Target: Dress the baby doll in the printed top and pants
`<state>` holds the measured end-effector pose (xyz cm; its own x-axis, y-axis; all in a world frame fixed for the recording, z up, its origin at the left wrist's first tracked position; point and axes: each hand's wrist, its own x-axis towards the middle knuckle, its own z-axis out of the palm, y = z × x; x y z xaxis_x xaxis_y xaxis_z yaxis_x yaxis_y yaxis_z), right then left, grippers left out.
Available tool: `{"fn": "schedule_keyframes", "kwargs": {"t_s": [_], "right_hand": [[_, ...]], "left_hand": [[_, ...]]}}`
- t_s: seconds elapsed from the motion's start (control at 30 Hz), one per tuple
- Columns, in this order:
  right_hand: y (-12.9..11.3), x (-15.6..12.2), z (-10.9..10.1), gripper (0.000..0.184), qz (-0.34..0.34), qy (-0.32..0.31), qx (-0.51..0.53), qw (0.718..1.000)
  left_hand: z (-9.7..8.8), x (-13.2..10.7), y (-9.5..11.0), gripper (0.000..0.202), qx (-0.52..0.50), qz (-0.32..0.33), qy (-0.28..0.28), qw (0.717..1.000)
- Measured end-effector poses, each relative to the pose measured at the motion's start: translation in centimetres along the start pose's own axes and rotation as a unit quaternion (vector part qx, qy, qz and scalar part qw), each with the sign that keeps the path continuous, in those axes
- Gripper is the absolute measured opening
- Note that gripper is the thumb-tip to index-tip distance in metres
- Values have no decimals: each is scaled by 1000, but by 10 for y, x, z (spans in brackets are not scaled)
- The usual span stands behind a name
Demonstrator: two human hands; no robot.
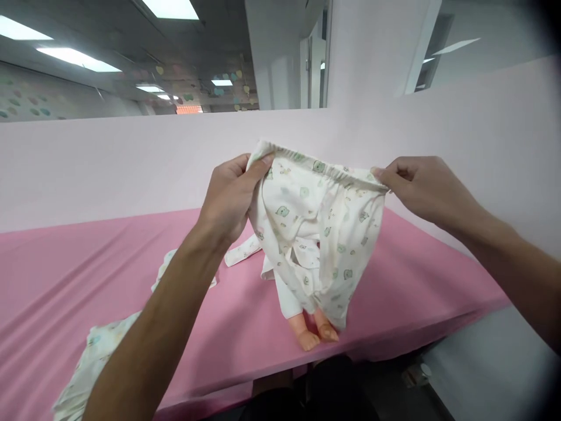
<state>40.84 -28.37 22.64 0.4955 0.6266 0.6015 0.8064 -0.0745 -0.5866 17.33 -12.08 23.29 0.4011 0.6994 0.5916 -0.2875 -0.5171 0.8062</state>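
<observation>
Between my two hands hang white baby pants with a small green animal print and a gathered elastic waistband. My left hand pinches the waistband at its left end, thumb on the near side. At the other end, my right hand grips the band between thumb and fingers, stretching it sideways. Behind and below the pants lies a baby doll, its bare feet toward me at the table's near edge. The doll wears white clothing, and a printed sleeve sticks out to the left. The pants hide its upper body and head.
A pink cloth covers the table, which meets a white wall with windows above. Folded printed baby clothes lie at the left, partly behind my left arm. Another light garment lies farther back.
</observation>
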Motion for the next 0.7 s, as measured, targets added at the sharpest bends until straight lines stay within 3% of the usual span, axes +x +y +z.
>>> {"fn": "schedule_keyframes", "kwargs": {"t_s": [0.1,0.2,0.27,0.37,0.47,0.53,0.7], "right_hand": [[2,9,-2,40,6,46,-49,998],[7,18,-2,39,20,63,-37,997],[11,21,2,37,16,59,-31,998],[9,17,15,26,-53,40,-14,998],[-3,4,35,29,-115,-103,45,987],[-9,-6,51,31,-111,-221,109,963],[-6,-14,83,28,14,-337,305,891]], "left_hand": [[-2,21,13,32,67,47,0,997],[-3,35,20,32,151,64,-56,985],[-2,38,15,35,188,56,-87,977],[3,30,-2,37,214,43,-122,968],[11,15,-19,33,224,26,-196,954],[16,4,-27,30,213,11,-243,946],[14,-8,-38,31,186,-65,-282,939]]}}
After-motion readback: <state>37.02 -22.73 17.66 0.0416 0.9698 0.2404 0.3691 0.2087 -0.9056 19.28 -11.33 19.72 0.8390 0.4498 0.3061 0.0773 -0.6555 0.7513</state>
